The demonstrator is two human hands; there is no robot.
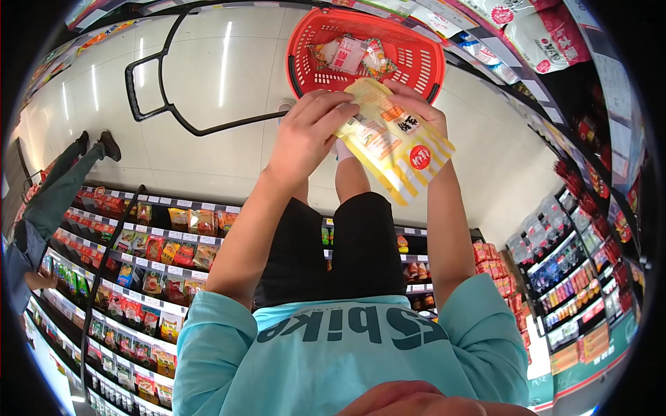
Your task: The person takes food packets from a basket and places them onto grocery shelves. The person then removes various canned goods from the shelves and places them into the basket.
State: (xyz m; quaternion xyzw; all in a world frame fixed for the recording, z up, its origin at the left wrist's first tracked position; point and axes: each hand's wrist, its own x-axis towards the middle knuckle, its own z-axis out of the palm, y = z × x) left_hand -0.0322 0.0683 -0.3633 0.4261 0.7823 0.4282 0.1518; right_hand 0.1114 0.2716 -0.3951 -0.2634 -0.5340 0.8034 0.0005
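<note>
A yellow and white food pouch (392, 142) with a round red logo is held up in front of me. My left hand (312, 125) grips its left edge, fingers bent over the top corner. On the other side, my right hand (421, 107) has its fingers closed on the upper right edge, partly hidden behind the pouch. Just beyond the pouch, a red shopping basket (295, 52) rests on the floor. Inside the basket lie a pink and white packet (349, 54) and colourful patterned packaging (377, 59).
A long black handle (201, 130) extends leftward from the basket over the tiled floor (208, 69). Shelves of packets (152, 253) stand behind me. More shelves with bagged goods (544, 41) run along the far right. Another person (52, 187) stands at the left.
</note>
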